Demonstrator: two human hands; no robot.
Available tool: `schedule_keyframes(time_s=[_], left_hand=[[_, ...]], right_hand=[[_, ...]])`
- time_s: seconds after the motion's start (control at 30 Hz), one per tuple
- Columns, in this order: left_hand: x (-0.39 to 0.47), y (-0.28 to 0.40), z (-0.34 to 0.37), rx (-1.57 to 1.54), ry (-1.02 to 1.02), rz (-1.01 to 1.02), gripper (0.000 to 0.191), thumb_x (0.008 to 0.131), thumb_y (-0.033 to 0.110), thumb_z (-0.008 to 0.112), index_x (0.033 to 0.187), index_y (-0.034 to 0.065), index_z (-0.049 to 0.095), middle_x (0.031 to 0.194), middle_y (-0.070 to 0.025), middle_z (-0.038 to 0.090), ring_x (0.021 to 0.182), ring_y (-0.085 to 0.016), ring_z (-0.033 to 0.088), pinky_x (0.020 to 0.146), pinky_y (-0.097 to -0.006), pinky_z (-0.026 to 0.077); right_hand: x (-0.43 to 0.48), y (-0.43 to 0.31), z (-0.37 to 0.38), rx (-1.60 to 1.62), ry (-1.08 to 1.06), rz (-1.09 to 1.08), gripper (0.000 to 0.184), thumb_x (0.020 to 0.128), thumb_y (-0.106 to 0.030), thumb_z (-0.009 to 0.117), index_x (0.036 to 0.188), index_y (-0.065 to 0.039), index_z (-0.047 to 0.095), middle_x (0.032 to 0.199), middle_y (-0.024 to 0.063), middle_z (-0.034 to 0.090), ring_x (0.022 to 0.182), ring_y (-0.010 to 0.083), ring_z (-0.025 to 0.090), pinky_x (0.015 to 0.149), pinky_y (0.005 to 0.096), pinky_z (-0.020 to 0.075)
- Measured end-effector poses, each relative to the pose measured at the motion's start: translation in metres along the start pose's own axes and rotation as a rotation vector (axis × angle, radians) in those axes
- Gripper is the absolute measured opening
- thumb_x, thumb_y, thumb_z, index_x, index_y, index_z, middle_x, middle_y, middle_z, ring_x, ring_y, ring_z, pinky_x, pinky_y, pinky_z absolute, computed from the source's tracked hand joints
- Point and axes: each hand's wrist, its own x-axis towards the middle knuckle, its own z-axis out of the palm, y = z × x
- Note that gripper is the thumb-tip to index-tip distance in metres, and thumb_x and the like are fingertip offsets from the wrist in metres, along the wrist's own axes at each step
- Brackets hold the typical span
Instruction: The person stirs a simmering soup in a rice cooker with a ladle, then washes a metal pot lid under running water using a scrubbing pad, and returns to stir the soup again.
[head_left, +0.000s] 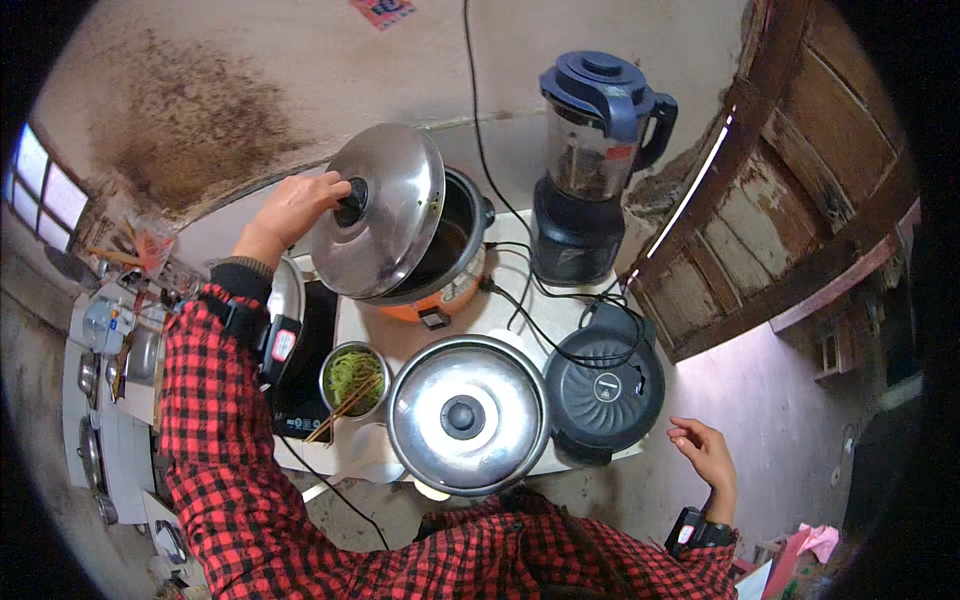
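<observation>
My left hand (304, 200) grips the black knob of a steel lid (394, 225). The lid is tilted over the left part of an orange electric pot (461, 300) with a dark interior, and green specks cling to the lid's edge. In front of the pot stands a steel bowl (327, 390) of shredded green vegetable (352, 375), with wooden chopsticks (330, 420) lying across it. Next to the bowl, a second steel lid (427, 450) with a black knob covers a round vessel. My right hand (705, 454) hangs beside the table's right edge, holding nothing, its fingers slightly bent.
A blender (589, 157) with a blue lid stands at the back right of the white table (367, 315). Black cords (525, 315) run over a round black electric appliance (600, 405). At left are a black induction cooker (311, 337) and another steel lid (286, 292). A wooden door (765, 202) stands right.
</observation>
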Motion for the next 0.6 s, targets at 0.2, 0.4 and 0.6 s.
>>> schedule_keyframes(time_s=[0.2, 0.4, 0.6], left_hand=[[-0.126, 0.018, -0.090, 0.086, -0.009, -0.187, 0.010, 0.078, 0.012, 0.059, 0.086, 0.0084, 0.054, 0.082, -0.0088, 0.057, 0.077, -0.031, 0.060, 0.063, -0.0401, 0.048], [-0.319, 0.059, -0.131, 0.046, 0.011, -0.465, 0.010, 0.079, 0.012, 0.061, 0.086, 0.0094, 0.056, 0.081, -0.0095, 0.058, 0.071, -0.031, 0.060, 0.059, -0.0400, 0.047], [-0.543, 0.112, -0.143, -0.013, 0.016, -0.791, 0.014, 0.077, 0.014, 0.065, 0.085, 0.0075, 0.055, 0.079, -0.0109, 0.056, 0.072, -0.032, 0.059, 0.060, -0.0398, 0.047]], right_hand=[[-0.026, -0.092, 0.033, -0.025, -0.219, -0.342, 0.043, 0.081, -0.014, 0.064, 0.120, 0.001, 0.056, 0.105, 0.0134, 0.066, 0.099, 0.0206, 0.062, 0.087, 0.0313, 0.0460], [-0.055, -0.167, 0.126, -0.031, -0.677, -0.623, 0.046, 0.080, -0.022, 0.067, 0.117, 0.002, 0.057, 0.105, 0.0150, 0.066, 0.100, 0.0239, 0.063, 0.088, 0.0325, 0.0454], [-0.091, -0.231, 0.286, -0.096, -1.224, -0.732, 0.047, 0.083, -0.023, 0.064, 0.123, 0.001, 0.054, 0.111, 0.0155, 0.064, 0.104, 0.0232, 0.060, 0.091, 0.0322, 0.0437]])
